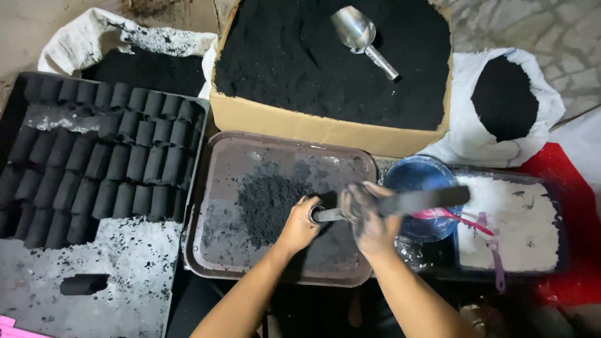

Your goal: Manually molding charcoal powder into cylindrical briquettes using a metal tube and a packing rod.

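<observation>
Black powder (266, 200) lies in a heap on the brown tray (219, 250), just to the left of both hands. The left hand (299, 226) is clenched around a short dark tube mould (318, 215), which stands on the tray with its round open mouth turned up toward the camera. The right hand (369, 220), dusted grey, is grasping a long dark rod (416, 201). The long axis of this rod runs nearly level, from the mouth of the mould out to the right over the blue bowl (418, 178). So the rod end and the mould mouth meet between the two hands, and the left hand is the nearer one to the powder heap. Finished black cylinders (106, 156) lie in rows on the dark tray (125, 275) at far left, well apart from the hands.
</observation>
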